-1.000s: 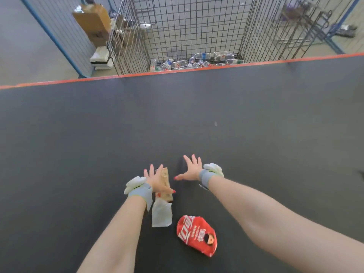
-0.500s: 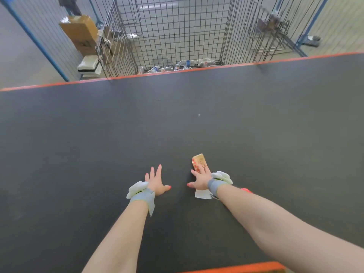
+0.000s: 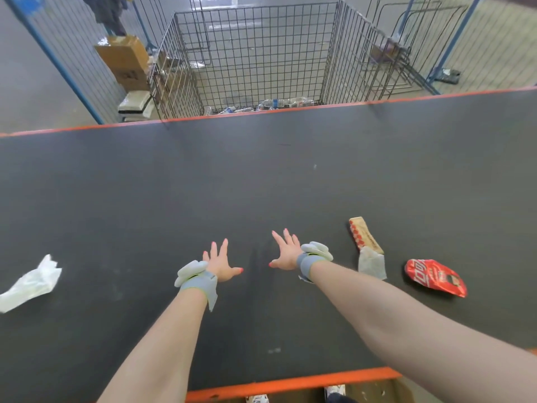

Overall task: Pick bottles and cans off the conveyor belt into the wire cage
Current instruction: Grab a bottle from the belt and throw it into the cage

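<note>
- Head view, first entry: left hand (image 3: 219,264), fingers straight and spread wide, palm down over the conveyor belt (image 3: 261,184), holding nothing; we cannot tell whether it touches the belt
- Right hand (image 3: 286,253), near the left one with a strip of bare belt between them, also splayed wide and holding nothing
- Grey wrist bands (image 3: 197,282), one on each wrist, each carrying a pale padded unit
- Flattened carton (image 3: 364,235), brown with red print, lying on the belt near the right hand, on its outer side and slightly ahead of it
- Whitish wrapper (image 3: 372,263), touching the carton's near end, just outside the right wrist
- Red crumpled item (image 3: 434,277), further out from the right hand than the wrapper and apart from it; we cannot tell whether it is a can or a packet
- White plastic bag (image 3: 29,282), well apart from the left hand, far out on its outer side
- Wire cage (image 3: 261,53), open-topped, well ahead of both hands, beyond the belt's far orange edge
- Bottles (image 3: 273,103), clear plastic, lying on the cage floor against its near wall, well apart from both hands
- Cardboard box (image 3: 125,58), ahead of the left hand and to its outer side, outside the cage's left wall
</note>
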Demonstrator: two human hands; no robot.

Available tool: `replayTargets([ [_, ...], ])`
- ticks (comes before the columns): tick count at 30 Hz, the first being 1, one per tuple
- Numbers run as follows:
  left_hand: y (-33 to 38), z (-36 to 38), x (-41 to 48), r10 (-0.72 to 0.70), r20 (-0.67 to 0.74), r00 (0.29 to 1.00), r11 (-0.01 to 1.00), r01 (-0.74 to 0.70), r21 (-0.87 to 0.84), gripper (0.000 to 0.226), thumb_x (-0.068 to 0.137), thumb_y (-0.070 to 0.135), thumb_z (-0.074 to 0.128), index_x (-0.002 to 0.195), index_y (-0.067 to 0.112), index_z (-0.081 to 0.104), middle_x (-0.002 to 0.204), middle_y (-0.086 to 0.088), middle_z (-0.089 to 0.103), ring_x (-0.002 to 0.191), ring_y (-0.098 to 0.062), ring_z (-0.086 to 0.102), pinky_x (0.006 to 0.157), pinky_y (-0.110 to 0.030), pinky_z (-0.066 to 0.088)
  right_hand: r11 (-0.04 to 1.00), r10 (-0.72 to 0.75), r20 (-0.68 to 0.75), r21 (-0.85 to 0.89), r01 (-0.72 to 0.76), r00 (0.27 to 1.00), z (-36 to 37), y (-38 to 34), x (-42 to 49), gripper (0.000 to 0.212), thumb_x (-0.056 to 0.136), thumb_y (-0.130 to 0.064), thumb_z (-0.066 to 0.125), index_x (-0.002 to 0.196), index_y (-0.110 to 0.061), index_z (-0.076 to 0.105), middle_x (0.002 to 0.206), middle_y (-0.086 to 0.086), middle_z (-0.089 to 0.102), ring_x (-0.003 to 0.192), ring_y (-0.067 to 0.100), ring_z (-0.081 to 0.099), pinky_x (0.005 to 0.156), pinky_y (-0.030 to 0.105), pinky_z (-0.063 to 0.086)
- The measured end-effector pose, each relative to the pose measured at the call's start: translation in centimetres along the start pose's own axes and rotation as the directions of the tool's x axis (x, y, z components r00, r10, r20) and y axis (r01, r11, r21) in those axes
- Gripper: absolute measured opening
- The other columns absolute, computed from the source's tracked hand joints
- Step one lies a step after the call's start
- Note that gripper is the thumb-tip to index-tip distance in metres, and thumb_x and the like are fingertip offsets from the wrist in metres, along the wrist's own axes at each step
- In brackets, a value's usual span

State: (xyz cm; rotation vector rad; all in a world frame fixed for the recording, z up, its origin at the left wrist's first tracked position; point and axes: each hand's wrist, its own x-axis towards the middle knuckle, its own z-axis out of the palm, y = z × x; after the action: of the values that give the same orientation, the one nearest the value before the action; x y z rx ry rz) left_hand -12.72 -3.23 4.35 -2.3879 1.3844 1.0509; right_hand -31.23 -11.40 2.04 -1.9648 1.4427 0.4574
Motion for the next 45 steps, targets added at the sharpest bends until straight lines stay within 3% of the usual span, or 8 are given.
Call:
replayTargets([
  [9, -2.4, -0.6, -0.4, -0.075, -0.068, 0.995, 0.996, 0.071, -0.058, 0.092, 0.089, 0.055, 0.052, 0.151, 0.031, -0.012, 0.158, -0.003, -0.019, 0.145, -0.036, -0.015, 0.119, -0.049, 0.004, 0.997, -0.041, 0.015, 0.065, 0.04, 0.999, -1.6, -2.2, -0.5, 0.096, 0.086, -0.054, 0.06, 0.153, -0.036, -0.007, 0.161, 0.0, -0.016, 0.149, 0.029, -0.007, 0.12, 0.049, 0.008],
  [14, -4.8, 0.9, -0.6, -0.148, -0.023, 0.989, 0.988, 0.147, -0.041, 0.099, 0.085, 0.057, 0.056, 0.151, 0.031, -0.012, 0.158, -0.004, -0.02, 0.145, -0.035, -0.017, 0.119, -0.049, 0.003, 0.999, -0.029, 0.094, 0.021, 0.028, 0.995, 0.7, -2.6, -0.8, 0.094, 0.087, -0.056, 0.057, 0.153, -0.036, -0.007, 0.161, 0.0, -0.015, 0.149, 0.028, -0.008, 0.12, 0.049, 0.005],
  [19, -5.6, 0.6, -0.3, -0.148, -0.065, 0.987, 0.989, 0.146, -0.035, 0.096, 0.087, 0.052, 0.057, 0.152, 0.026, -0.009, 0.159, -0.006, -0.017, 0.145, -0.033, -0.017, 0.119, -0.048, 0.003, 1.0, -0.018, 0.103, -0.008, 0.019, 0.995, 0.9, -3.5, -0.2, 0.092, 0.088, -0.056, 0.055, 0.152, -0.037, -0.008, 0.161, 0.0, -0.015, 0.149, 0.029, -0.004, 0.12, 0.048, 0.007],
  [27, -6.9, 0.1, 0.5, -0.192, -0.098, 0.977, 0.981, 0.188, -0.048, 0.094, 0.089, 0.048, 0.057, 0.152, 0.022, -0.007, 0.158, -0.01, -0.016, 0.145, -0.035, -0.017, 0.12, -0.047, 0.002, 0.988, -0.154, 0.098, 0.03, 0.151, 0.983, 0.7, -7.0, 0.8, 0.091, 0.09, -0.048, 0.058, 0.152, -0.038, -0.008, 0.161, -0.003, -0.016, 0.149, 0.027, -0.006, 0.12, 0.048, 0.008],
  [33, -8.5, 0.4, 0.6, -0.205, -0.106, 0.973, 0.978, 0.198, -0.068, 0.094, 0.087, 0.05, 0.057, 0.152, 0.025, -0.006, 0.159, -0.006, -0.015, 0.146, -0.032, -0.014, 0.116, -0.056, 0.01, 0.972, -0.234, 0.112, 0.014, 0.234, 0.966, 2.1, -8.5, 1.3, 0.093, 0.09, -0.046, 0.061, 0.153, -0.035, -0.007, 0.16, 0.0, -0.018, 0.149, 0.03, -0.007, 0.12, 0.049, 0.007],
  [37, -10.2, 0.7, 0.7, -0.247, -0.118, 0.962, 0.968, 0.24, -0.072, 0.095, 0.087, 0.05, 0.057, 0.152, 0.026, -0.007, 0.158, -0.005, -0.018, 0.146, -0.03, -0.017, 0.116, -0.057, 0.011, 0.966, -0.16, 0.151, -0.178, 0.186, 0.975, 3.1, -8.2, 1.9, 0.088, 0.09, -0.045, 0.059, 0.155, -0.03, 0.002, 0.16, 0.002, -0.02, 0.148, 0.03, -0.011, 0.119, 0.053, 0.006],
  [42, -12.3, -0.4, 0.7, -0.344, -0.199, 0.917, 0.938, 0.326, -0.119, 0.095, 0.088, 0.043, 0.059, 0.152, 0.023, -0.009, 0.158, -0.007, -0.02, 0.145, -0.032, -0.018, 0.115, -0.06, 0.011, 0.988, -0.056, -0.111, -0.153, 0.039, 0.992, 2.1, -8.3, 2.3, 0.049, 0.093, -0.034, 0.046, 0.141, -0.029, 0.042, 0.159, 0.01, -0.021, 0.148, 0.031, -0.015, 0.112, 0.063, -0.005],
  [45, -12.8, -1.1, 1.2, -0.376, -0.259, 0.89, 0.926, 0.357, -0.119, 0.098, 0.087, 0.042, 0.062, 0.152, 0.023, -0.01, 0.157, -0.011, -0.02, 0.145, -0.033, -0.018, 0.115, -0.059, 0.009, 0.987, -0.067, -0.187, -0.154, 0.038, 0.98, 0.9, -8.7, 2.8, 0.046, 0.09, -0.035, 0.051, 0.137, -0.034, 0.047, 0.158, 0.013, -0.021, 0.147, 0.031, -0.017, 0.112, 0.061, -0.008],
])
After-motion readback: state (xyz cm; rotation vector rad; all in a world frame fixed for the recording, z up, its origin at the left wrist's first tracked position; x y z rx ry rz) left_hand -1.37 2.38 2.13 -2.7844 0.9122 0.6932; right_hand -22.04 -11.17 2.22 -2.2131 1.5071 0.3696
